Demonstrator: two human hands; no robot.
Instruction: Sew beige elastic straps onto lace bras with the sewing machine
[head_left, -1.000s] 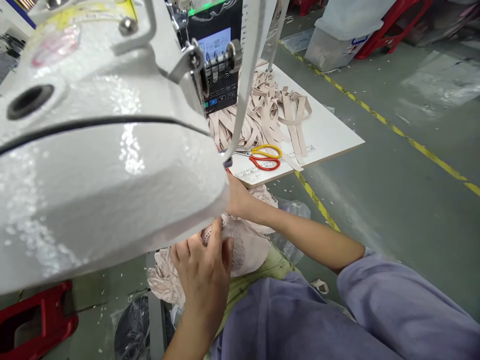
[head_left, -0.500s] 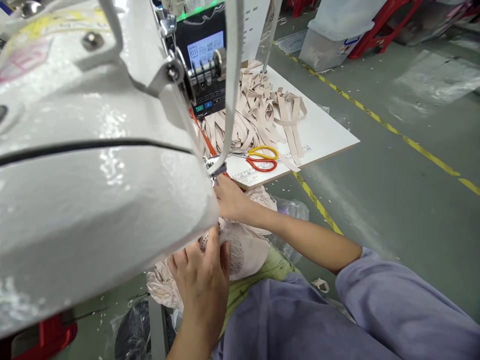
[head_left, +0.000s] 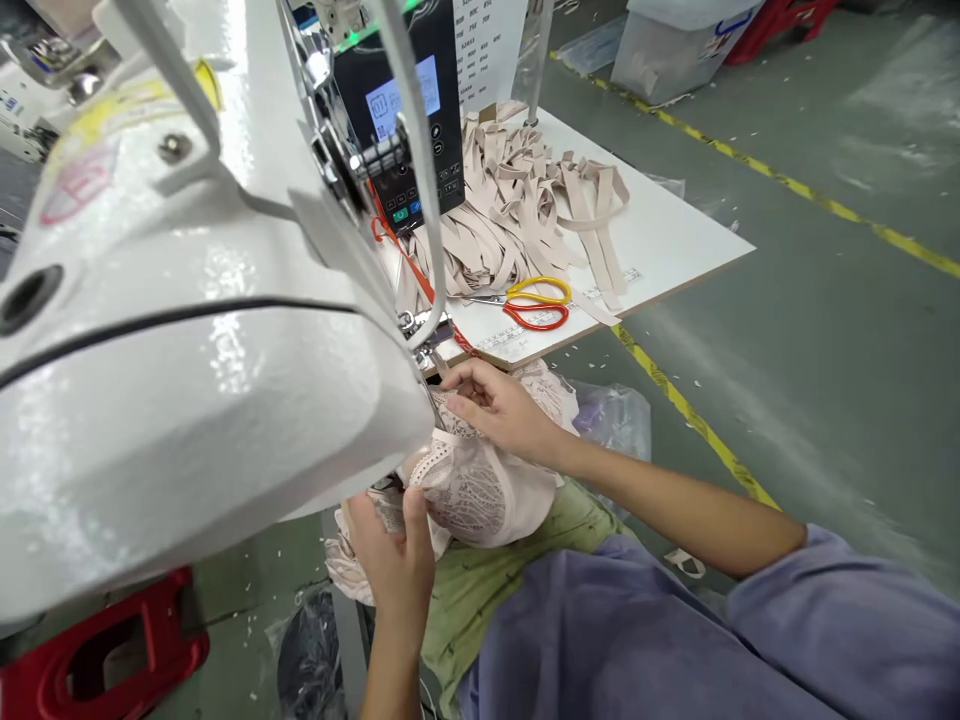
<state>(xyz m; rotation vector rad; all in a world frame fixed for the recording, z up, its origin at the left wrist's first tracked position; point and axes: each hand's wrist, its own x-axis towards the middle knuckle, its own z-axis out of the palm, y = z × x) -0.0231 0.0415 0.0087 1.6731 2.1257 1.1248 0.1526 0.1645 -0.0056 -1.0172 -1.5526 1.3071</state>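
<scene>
A pale pink lace garment lies below the head of a white sewing machine and hangs over the lap. My left hand is at its left edge, thumb and fingers closed on the lace, with the fingertips partly behind the machine head. At the upper edge, close to the needle area, my right hand has its fingers bent and pinched on the lace. The needle itself is hidden by the machine head.
On the white table lie a heap of beige straps and scissors with yellow and red handles. A control panel stands behind the machine. Red stools and a plastic box are on the floor.
The view has shifted, and more of the lace cup shows between the hands. My right hand has come out from behind the machine head, its fingers now visible. My left hand sits slightly lower.
</scene>
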